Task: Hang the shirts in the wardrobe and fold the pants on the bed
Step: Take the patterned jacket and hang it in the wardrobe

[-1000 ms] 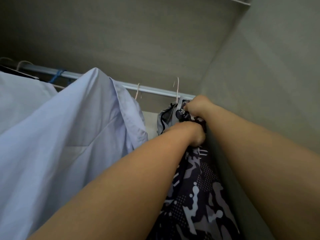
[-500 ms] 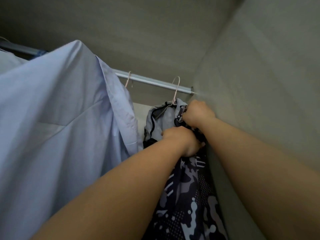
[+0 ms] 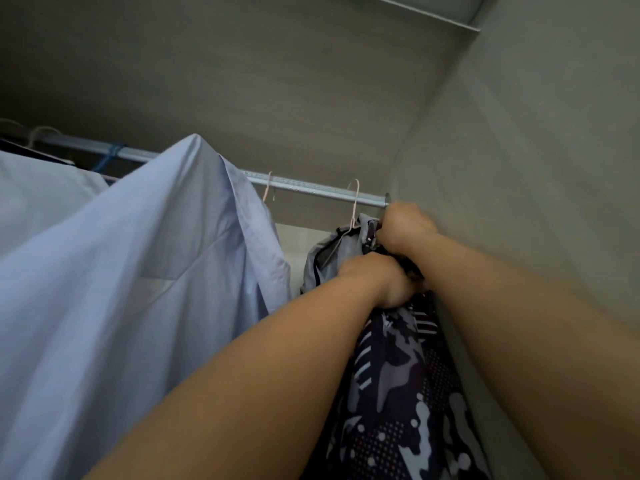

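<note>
Both grips closed on the camouflage shirt (image 3: pixel 398 393), at the right end of the wardrobe rail (image 3: pixel 311 190).
From the left: a pale blue shirt (image 3: pixel 138 271) hangs broad and smooth on the rail, with a blue hanger hook (image 3: pixel 110 155) behind it and a pink hook (image 3: pixel 268 187) beside its collar. Next comes the pink hanger hook (image 3: pixel 355 202) carrying the camouflage shirt. It is dark navy with grey blotches, pale stripes and dotted patches, and its plain grey inside shows at the collar. It hangs close against the right wall (image 3: pixel 519 168). My left hand (image 3: pixel 381 282) bunches the cloth just below the collar. My right hand (image 3: pixel 403 230), above and touching it, grips the dark collar edge under the rail's end.
</note>
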Available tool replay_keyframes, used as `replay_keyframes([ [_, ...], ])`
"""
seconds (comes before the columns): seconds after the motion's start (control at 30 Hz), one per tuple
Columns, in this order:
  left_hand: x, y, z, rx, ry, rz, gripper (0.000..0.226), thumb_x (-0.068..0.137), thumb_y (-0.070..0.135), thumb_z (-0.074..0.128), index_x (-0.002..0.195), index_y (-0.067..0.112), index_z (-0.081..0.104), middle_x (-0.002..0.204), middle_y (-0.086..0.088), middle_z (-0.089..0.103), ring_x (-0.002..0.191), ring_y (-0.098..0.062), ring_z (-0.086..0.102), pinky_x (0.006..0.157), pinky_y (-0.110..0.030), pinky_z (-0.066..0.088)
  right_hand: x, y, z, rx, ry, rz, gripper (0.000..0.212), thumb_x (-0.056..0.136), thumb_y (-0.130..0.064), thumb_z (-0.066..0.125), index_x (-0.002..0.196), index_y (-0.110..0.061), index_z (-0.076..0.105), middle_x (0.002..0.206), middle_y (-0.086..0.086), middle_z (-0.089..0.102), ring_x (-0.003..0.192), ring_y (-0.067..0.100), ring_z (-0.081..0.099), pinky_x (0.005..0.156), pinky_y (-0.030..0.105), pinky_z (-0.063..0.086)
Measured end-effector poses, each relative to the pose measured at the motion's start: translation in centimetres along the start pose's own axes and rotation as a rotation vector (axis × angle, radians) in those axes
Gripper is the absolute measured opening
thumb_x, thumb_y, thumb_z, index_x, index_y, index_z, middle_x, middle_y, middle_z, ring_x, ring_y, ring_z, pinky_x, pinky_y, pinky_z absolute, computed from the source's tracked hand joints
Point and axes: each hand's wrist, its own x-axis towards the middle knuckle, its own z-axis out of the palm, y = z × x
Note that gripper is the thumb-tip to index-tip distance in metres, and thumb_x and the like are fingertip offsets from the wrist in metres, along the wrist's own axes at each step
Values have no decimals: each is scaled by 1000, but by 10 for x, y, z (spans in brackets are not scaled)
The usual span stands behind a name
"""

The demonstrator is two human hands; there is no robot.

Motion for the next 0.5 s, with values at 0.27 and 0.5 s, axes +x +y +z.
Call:
replay_keyframes([
  [0.27,-5,-7,7,-70,-3,-16,49,93,52,40,126,19,55,131,-9,55,113,-29,52,91,-38,43,-10,-4,-6,-80,-82,-29,31,88,-17,52,113,-2,59,119,18,59,104,33,58,76,31,44],
  [0.5,-20,3,13,-103,10,-90,38,97,36,37,110,11,62,117,-14,62,104,-30,56,83,-36,42,-49,-1,-8,83,-46,55,27,87,-11,50,108,2,59,117,22,59,105,37,58,74,33,44],
])
